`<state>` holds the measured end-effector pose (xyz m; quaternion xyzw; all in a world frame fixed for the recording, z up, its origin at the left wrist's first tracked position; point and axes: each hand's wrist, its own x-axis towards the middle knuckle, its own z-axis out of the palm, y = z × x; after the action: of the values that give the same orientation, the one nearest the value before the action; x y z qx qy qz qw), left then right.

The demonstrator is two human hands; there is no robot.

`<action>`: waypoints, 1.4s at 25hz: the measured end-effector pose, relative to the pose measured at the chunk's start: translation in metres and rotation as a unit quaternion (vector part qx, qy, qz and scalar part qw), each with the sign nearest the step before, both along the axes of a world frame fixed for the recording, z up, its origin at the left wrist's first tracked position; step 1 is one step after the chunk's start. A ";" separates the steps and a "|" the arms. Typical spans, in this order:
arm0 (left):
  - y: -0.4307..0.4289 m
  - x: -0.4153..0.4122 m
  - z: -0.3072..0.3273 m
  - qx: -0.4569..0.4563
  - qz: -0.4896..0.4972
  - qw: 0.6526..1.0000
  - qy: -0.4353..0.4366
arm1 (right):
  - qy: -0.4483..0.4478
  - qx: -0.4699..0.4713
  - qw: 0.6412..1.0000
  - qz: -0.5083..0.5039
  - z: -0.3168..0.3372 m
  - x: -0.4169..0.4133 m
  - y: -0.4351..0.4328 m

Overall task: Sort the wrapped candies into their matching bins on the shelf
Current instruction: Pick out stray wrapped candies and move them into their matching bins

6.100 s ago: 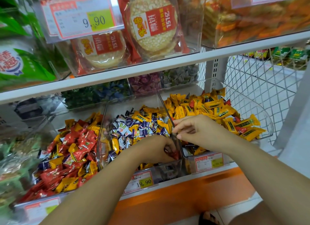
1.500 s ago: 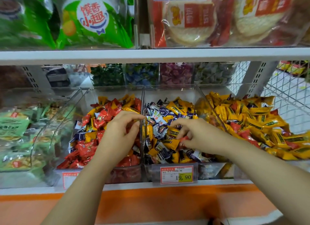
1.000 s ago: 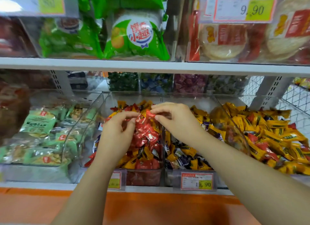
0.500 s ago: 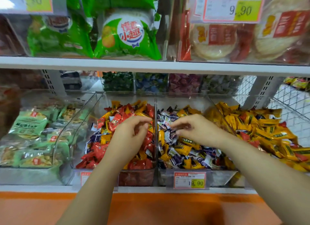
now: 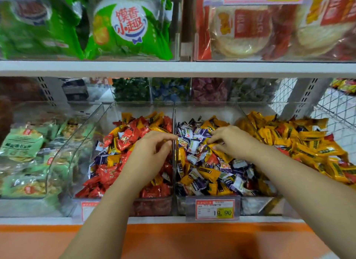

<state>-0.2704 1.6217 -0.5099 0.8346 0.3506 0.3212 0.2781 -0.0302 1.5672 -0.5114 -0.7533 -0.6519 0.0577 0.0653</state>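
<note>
Both hands were up at the clear bins on the lower shelf. Left hand (image 5: pixel 152 154) hung over the red candies (image 5: pixel 127 137) in the left bin (image 5: pixel 138 109), fingers loosely curled with nothing in them, index tip right by the divider. Right hand (image 5: pixel 233 143) was down on the purple-white and yellow mix (image 5: pixel 204 172) in the middle bin (image 5: pixel 206 110), fingertips touching wrappers, but I couldn't tell if it had actually pinched one. Yellow candies (image 5: pixel 308 143) filled the right bin (image 5: pixel 256 109)
</note>
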 end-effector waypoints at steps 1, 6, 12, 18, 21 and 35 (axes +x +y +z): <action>0.000 0.000 0.000 0.000 0.000 1.000 0.000 | 0.004 0.039 0.999 -0.010 0.002 -0.001 -0.002; -0.003 -0.001 0.001 0.007 -0.006 1.000 -0.006 | 0.019 -0.021 0.988 0.152 0.004 -0.040 -0.005; -0.001 -0.004 0.000 -0.001 -0.014 1.000 -0.006 | -0.079 -0.008 0.995 0.059 -0.001 -0.023 0.008; 0.000 -0.002 0.001 -0.003 -0.011 1.000 -0.008 | -0.012 0.076 0.995 -0.059 0.000 -0.001 0.013; 0.000 -0.002 0.000 -0.001 -0.009 1.000 -0.007 | 0.011 0.088 0.991 -0.100 0.003 0.003 0.007; -0.002 -0.006 -0.001 0.006 -0.023 1.000 0.000 | -0.044 -0.063 0.997 -0.017 0.009 -0.013 -0.025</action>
<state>-0.2763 1.6202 -0.5105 0.8439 0.3294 0.3173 0.2803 -0.0432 1.5423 -0.5029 -0.7686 -0.6364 0.0646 -0.0102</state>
